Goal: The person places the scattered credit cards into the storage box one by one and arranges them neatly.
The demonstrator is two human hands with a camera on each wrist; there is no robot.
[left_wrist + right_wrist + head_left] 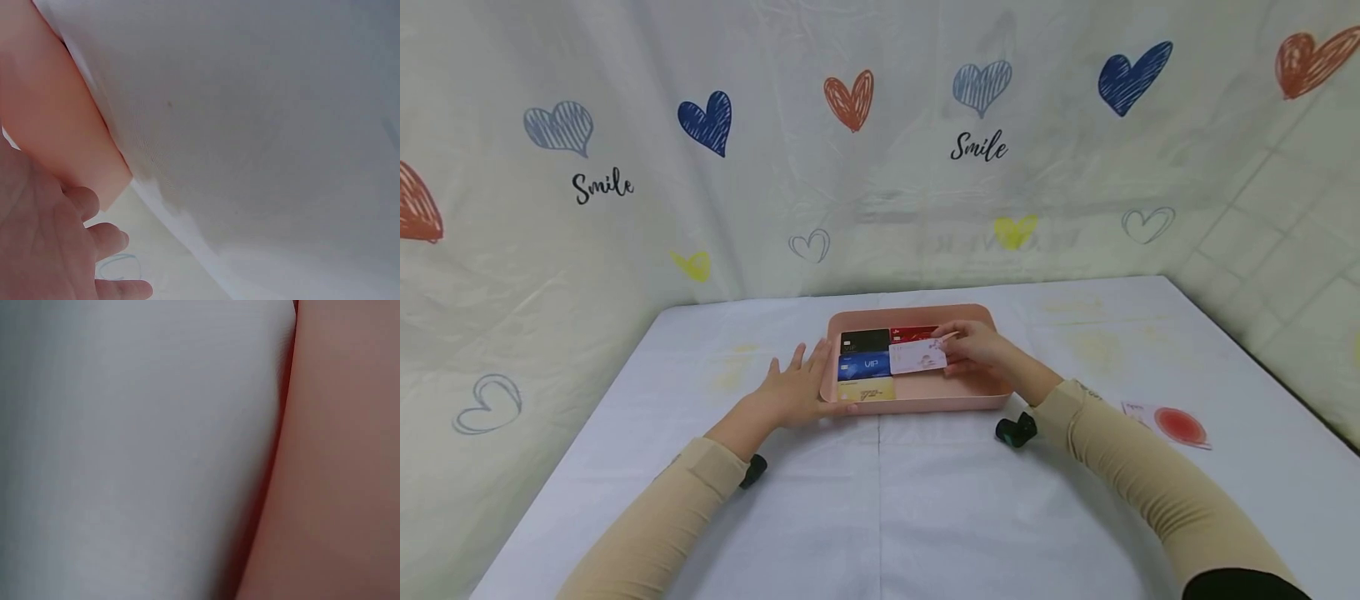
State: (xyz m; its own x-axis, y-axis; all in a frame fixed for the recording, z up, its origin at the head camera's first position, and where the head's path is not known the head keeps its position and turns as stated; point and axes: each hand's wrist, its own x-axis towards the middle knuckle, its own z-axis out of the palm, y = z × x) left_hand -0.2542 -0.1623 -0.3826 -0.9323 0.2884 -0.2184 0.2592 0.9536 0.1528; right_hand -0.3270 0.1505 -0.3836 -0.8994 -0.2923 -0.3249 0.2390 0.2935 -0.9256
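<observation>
A pink tray lies on the white table. Inside it, a black card, a blue card and a gold card form a column on the left, with a red card at the upper right of them. My right hand pinches a pale printed card by its right end, over the tray just below the red card. With fingers spread, my left hand rests against the tray's left side. The left wrist view shows that hand beside the tray wall. Only tray wall and cloth show in the right wrist view.
A card with a red oval lies on the table at the right, partly hidden by my right sleeve. Dark wrist cameras hang below both wrists. Behind the table stands a white curtain printed with hearts.
</observation>
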